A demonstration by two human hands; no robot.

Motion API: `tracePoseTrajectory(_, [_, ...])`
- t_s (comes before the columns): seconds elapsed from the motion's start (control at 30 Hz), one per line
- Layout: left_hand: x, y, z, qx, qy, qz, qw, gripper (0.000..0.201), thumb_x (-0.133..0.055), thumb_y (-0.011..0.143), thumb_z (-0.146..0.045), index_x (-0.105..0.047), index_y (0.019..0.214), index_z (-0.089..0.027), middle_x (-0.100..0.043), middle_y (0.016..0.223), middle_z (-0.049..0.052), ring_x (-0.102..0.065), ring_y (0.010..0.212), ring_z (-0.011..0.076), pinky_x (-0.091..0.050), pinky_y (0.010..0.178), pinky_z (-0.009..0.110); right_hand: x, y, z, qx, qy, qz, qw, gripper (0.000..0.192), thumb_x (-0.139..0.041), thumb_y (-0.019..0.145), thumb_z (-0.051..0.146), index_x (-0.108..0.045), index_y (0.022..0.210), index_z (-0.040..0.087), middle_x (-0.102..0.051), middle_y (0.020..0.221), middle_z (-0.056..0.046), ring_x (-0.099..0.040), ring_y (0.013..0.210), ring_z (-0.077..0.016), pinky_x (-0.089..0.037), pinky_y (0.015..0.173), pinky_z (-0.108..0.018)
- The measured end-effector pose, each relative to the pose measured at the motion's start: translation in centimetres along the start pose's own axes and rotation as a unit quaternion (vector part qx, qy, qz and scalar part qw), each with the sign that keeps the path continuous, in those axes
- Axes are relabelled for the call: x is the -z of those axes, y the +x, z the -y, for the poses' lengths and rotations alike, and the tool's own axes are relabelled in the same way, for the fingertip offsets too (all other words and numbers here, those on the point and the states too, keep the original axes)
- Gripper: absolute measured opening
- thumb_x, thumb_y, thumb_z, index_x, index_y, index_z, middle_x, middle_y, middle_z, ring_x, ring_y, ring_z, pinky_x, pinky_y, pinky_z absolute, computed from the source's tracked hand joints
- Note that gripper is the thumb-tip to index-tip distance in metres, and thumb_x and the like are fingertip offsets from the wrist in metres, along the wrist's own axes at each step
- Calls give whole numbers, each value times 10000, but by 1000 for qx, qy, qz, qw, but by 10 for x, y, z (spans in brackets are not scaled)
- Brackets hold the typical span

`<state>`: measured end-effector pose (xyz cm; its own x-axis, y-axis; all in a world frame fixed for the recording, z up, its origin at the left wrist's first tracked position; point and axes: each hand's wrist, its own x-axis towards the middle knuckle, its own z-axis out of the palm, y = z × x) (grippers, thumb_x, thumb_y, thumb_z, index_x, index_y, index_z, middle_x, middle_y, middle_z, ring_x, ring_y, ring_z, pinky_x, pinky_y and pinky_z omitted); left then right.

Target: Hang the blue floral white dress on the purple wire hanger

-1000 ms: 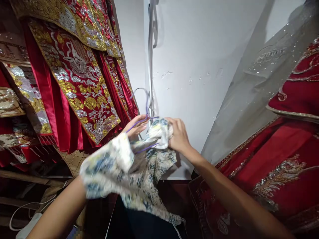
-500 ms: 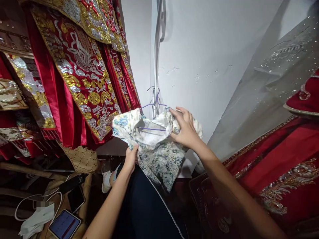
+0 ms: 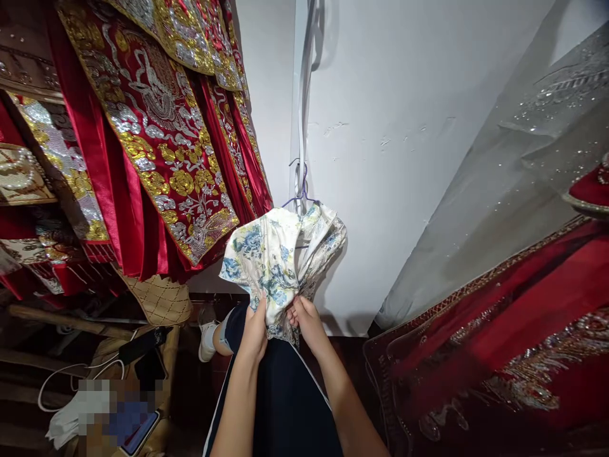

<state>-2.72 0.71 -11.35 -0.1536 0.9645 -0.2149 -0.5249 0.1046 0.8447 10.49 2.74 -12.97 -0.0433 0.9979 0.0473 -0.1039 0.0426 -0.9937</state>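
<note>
A white blouse [image 3: 266, 247] with blue and green flowers hangs on a thin purple hanger [image 3: 303, 193] in front of the wall. My left hand [image 3: 257, 327] is closed on the blouse's lower left side, thumb on top of the cloth. At the lower front opening, my right hand [image 3: 303, 317] pinches the fabric, its fingers curled. The blouse's right half is folded partly back, so its pale inside shows. Most of the lower hem is hidden behind my hands.
Red embroidered garments [image 3: 166, 146] hang on the left. A sheer sparkling fabric [image 3: 476, 165] and a red beaded garment [image 3: 514, 317] stand on the right. At lower left, a wooden chair [image 3: 171, 362] bears a phone [image 3: 140, 435], a white cable and tissues.
My right hand has left the blouse's right shoulder and moved down to its lower front. The blouse has turned, bringing its flowered left front into view. My left hand stays on its left side.
</note>
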Motion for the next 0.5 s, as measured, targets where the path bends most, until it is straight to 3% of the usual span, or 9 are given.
tracePoseTrajectory(0.1, [-1,-4,2,26,10,-1,1000,838,-708,786,-586,-353,1480,-276,-493,1494,134,-502,1352,337,-498,1041,439,1,-8,10,7,52,-13,999,469,-576,812,663,-504,701,213,-507,574,27,-421,497,-123,-303,488,-259])
tracePoseTrajectory(0.17, [-1,-4,4,-7,27,-6,1000,748,-681,806,-586,-415,1431,-271,-536,1451,131,-513,1341,332,-494,1037,433,6,-15,18,12,64,-28,998,427,-601,817,604,-504,696,207,-498,593,29,-404,503,-112,-298,491,-252])
tracePoseTrajectory(0.27, [2,-7,5,-158,87,-84,980,574,-645,839,-546,-489,1327,-287,-565,1401,90,-493,1352,300,-444,1082,403,14,-29,23,21,60,-36,997,369,-584,853,526,-500,693,205,-493,631,28,-402,525,-109,-304,504,-247])
tracePoseTrajectory(0.37, [5,-15,12,-290,166,-200,921,510,-652,840,-492,-465,1274,-300,-519,1392,79,-463,1347,281,-377,1129,405,20,-40,18,21,47,-39,998,371,-567,872,519,-486,688,207,-460,621,36,-379,522,-106,-287,500,-245])
tracePoseTrajectory(0.4, [4,-19,17,-306,194,-206,909,475,-651,843,-475,-469,1245,-297,-511,1377,85,-467,1328,279,-370,1129,410,21,-42,16,13,42,-36,998,379,-573,868,526,-478,684,208,-437,604,43,-361,514,-104,-276,494,-246])
tracePoseTrajectory(0.43, [2,-23,23,-310,222,-180,907,429,-648,847,-455,-486,1210,-293,-512,1352,93,-477,1305,278,-370,1123,413,22,-43,13,4,35,-30,999,388,-581,861,534,-469,679,210,-410,585,50,-341,504,-103,-264,488,-247])
tracePoseTrajectory(0.5, [-6,-31,37,-286,259,-55,921,375,-647,850,-403,-519,1183,-288,-534,1296,111,-514,1247,283,-384,1099,418,22,-44,10,-4,18,-22,1000,399,-593,850,529,-453,655,210,-374,563,57,-316,498,-102,-248,484,-251])
